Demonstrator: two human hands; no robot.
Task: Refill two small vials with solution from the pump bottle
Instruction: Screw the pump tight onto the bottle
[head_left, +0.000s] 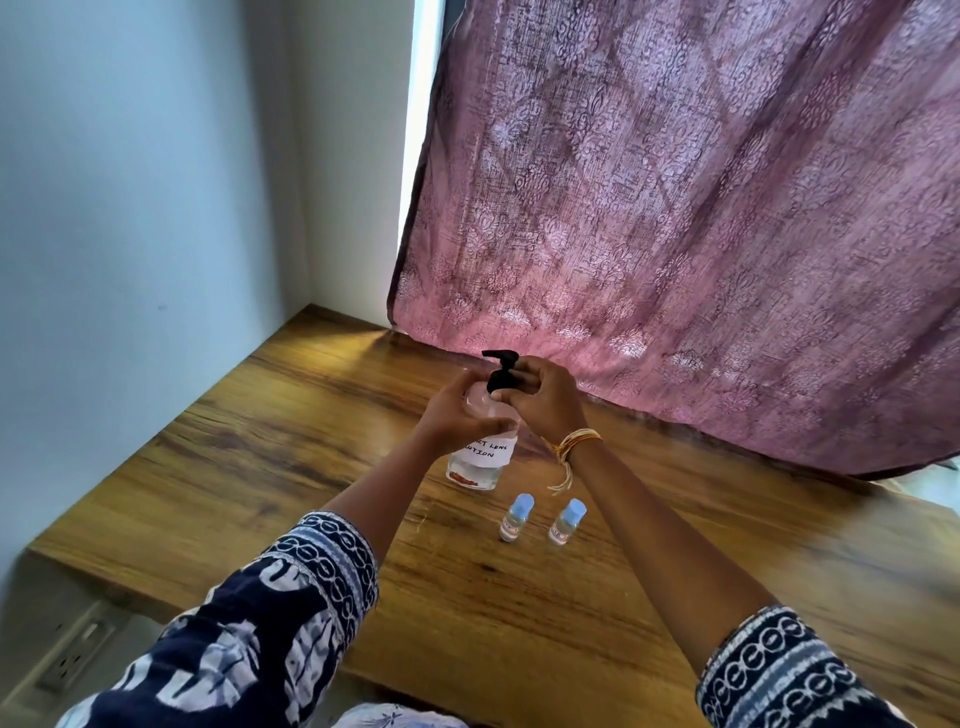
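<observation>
Right now we see the pump bottle (480, 457) standing upright on the wooden bench (545, 623), toward the back, just in front of the hem of a mauve patterned curtain (701, 208). It is clear plastic, with a white handwritten label whose visible letters read "LENS" and "UTION". Our left hand (457, 410) wraps around the bottle's upper body, fingers curled across the shoulder and thumb pressed along the front, just above the label. Our right hand (540, 400) closes around the black pump head (501, 371), fingers bent over its collar, while the spout points to the left. We cannot tell whether the pump is screwed tight or loosened.

Nearer to us than the bottle, and a little to its right, two small vials stand upright side by side, apart from each other and from the bottle. The left vial (516, 518) and the right vial (566, 522) each carry a pale blue cap and a small label, and both appear to hold clear liquid. Neither hand touches them.

Yellow threads and bangles (574, 444) circle the right wrist. Both sleeves are dark blue with a white pattern. A wall socket (78, 657) sits below the bench's left edge.
</observation>
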